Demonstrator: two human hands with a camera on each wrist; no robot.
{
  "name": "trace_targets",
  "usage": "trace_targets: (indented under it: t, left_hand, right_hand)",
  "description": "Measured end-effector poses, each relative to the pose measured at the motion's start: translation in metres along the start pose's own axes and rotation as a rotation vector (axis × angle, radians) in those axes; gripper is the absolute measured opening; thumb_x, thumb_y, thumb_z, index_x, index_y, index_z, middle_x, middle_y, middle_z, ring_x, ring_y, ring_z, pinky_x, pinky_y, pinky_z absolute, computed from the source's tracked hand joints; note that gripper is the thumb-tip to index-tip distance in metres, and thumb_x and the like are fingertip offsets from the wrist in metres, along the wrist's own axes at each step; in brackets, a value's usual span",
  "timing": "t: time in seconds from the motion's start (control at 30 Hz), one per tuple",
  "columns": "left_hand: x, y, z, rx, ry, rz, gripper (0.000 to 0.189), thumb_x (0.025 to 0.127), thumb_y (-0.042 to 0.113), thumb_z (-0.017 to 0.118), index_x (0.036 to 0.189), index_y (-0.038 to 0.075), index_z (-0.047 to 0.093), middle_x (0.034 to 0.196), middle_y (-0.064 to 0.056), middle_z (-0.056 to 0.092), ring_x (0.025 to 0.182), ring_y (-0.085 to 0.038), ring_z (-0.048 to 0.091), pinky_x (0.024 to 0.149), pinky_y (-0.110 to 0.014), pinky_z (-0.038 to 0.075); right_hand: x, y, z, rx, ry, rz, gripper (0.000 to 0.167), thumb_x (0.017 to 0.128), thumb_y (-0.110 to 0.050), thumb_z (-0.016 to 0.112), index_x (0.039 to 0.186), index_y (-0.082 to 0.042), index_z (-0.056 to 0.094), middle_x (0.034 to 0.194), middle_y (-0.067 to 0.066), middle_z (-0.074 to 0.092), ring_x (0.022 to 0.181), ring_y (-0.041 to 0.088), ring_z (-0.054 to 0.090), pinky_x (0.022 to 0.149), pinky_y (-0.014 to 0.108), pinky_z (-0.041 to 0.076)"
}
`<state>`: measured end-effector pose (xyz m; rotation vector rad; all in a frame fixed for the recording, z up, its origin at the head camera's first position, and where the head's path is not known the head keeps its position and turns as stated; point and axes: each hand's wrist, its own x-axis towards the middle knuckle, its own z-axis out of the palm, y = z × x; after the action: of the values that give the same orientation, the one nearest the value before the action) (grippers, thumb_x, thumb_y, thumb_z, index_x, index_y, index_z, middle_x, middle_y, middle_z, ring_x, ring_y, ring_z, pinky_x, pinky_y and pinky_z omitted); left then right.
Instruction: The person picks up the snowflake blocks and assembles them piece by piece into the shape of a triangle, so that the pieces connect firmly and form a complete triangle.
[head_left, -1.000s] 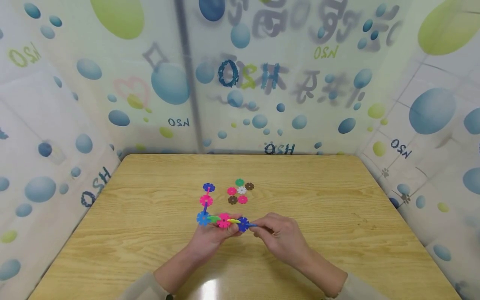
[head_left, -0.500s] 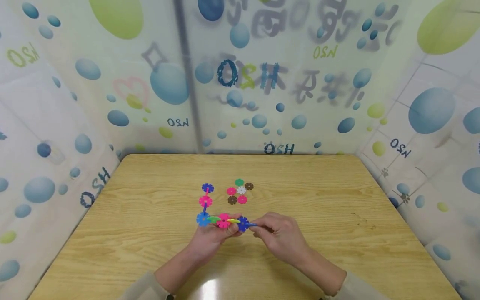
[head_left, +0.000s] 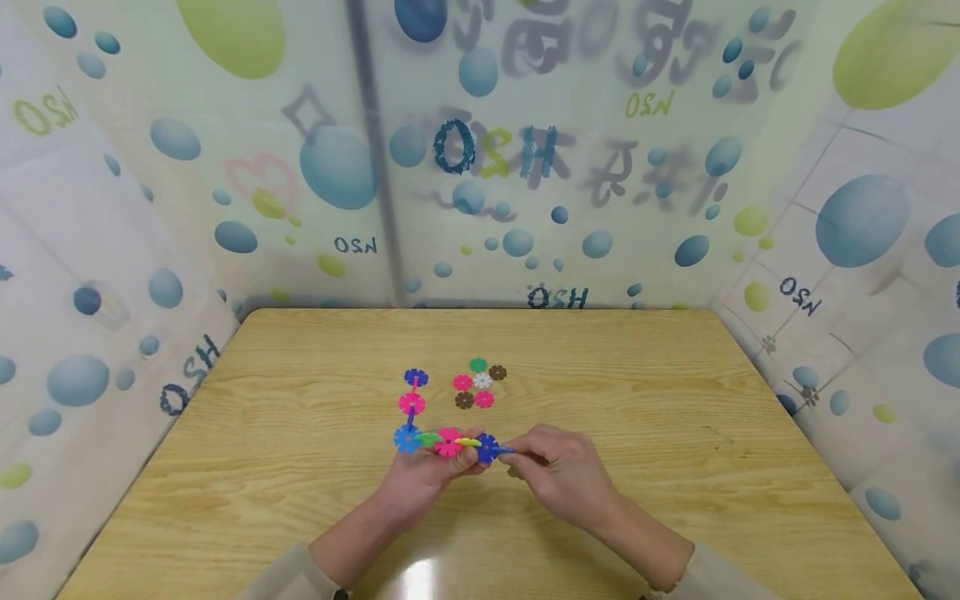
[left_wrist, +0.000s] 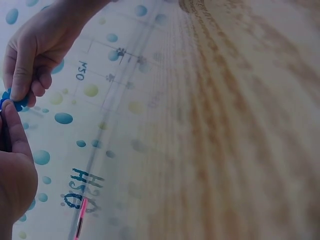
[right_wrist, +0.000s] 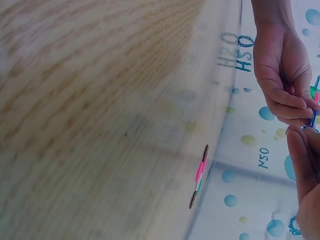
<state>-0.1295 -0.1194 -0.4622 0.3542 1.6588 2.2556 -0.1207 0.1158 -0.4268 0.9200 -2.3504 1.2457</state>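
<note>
An L-shaped chain of slotted, flower-shaped plastic discs hangs over the table in the head view. In its near arm are a light blue disc [head_left: 406, 438], a green one, a pink disc [head_left: 448, 442], a yellow one and a dark blue disc [head_left: 487, 448]. Its other arm runs away from me to another dark blue disc [head_left: 416, 377]. My left hand [head_left: 420, 482] holds the near arm from below, thumb by the dark blue disc. Between thumb and forefinger, my right hand [head_left: 567, 475] pinches a blue disc [head_left: 506, 450], seen edge-on, against that dark blue one. Fingers hide most of it.
Several loose discs lie grouped on the wooden table [head_left: 300, 375] beyond my hands, among them a white disc [head_left: 482, 381], a green disc [head_left: 478, 365] and a brown disc [head_left: 465, 401]. Patterned curtains [head_left: 525, 208] enclose the table's back and sides.
Both hands keep their grips in nearly the same place. The chain's far end dips very slightly; the loose discs lie as before.
</note>
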Motion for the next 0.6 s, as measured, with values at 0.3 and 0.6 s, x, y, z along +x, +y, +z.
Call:
trace_targets:
  t: [0.3,0.6]
  left_hand:
    - [-0.0006,-0.0005,-0.0007,-0.011,-0.002,-0.005,0.07,0.097,0.023,0.083,0.141,-0.023,0.052,0.114,0.006,0.084,0.097,-0.009,0.08,0.102,-0.031,0.066]
    - [-0.0005,-0.0006,-0.0012,-0.023,-0.024,-0.022,0.067,0.099,0.024,0.081,0.141,-0.021,0.054,0.117,0.004,0.083,0.1,-0.011,0.08,0.104,-0.034,0.065]
  right_hand:
    - [0.0007,-0.0015,-0.0015,0.01,-0.036,0.031,0.007,0.09,0.0,0.086,0.094,-0.007,0.085,0.081,0.001,0.079,0.068,-0.003,0.07,0.056,0.014,0.059]
    - [0.001,-0.0009,-0.0032,0.039,-0.056,0.064,0.004,0.093,-0.002,0.085,0.094,-0.006,0.085,0.08,0.004,0.079,0.068,-0.003,0.07,0.056,0.017,0.061]
